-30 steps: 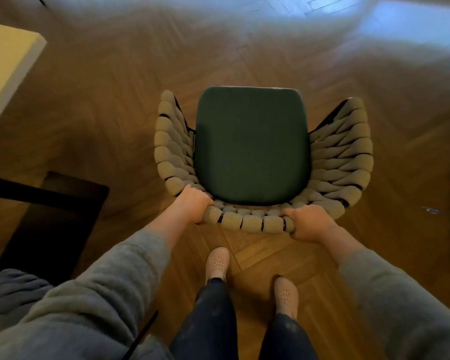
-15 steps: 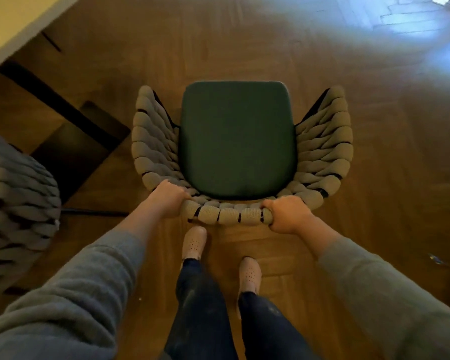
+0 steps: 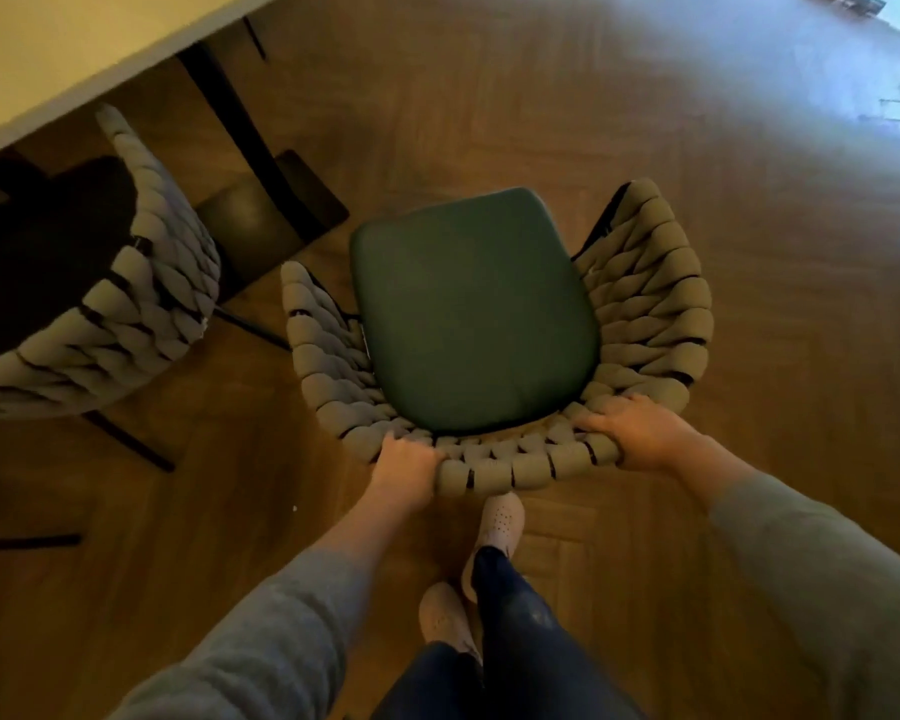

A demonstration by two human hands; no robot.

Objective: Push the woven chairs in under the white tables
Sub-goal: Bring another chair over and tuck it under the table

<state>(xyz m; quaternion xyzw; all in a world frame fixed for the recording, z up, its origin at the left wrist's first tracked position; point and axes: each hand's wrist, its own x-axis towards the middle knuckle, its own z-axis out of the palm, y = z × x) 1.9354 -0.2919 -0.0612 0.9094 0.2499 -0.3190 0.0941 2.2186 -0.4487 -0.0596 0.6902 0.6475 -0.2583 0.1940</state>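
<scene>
Held chair: woven chair (image 3: pixel 494 345) on the floor, right of the counter's base and out from under the top; curved tub-shaped back and arms of thick, padded grey-beige bands plaited over a dark frame; the bands look soft and rounded, like stuffed tubes
Seat: green cushion (image 3: pixel 474 314), smooth and matte, squarish with rounded corners, sunk inside the woven shell
Left hand: left hand (image 3: pixel 405 467) on the rear rim of the back, left of its middle; fingers (image 3: pixel 404 439) curled over the top band, holding it
Right hand: right hand (image 3: pixel 640 433) on the same rim towards the right corner; fingers (image 3: pixel 601 419) spread narrow and wrapped over the weave, holding it
Sleeves: grey, soft knit, pushed up from both wrists
Second chair: grey woven chair (image 3: pixel 126 304) at far left, same plaited bands, dark seat, thin black legs; its front lies under the counter edge
Counter: white counter (image 3: pixel 74 54) at upper left, flat pale top with a straight thick edge; black slanted leg (image 3: pixel 230 106) on a dark flat square foot
Floor: wooden floor (image 3: pixel 749 200), brown herringbone parquet, pale glare at upper right
Feet: light perforated shoes (image 3: pixel 500 522) close behind the held chair; dark trousers
</scene>
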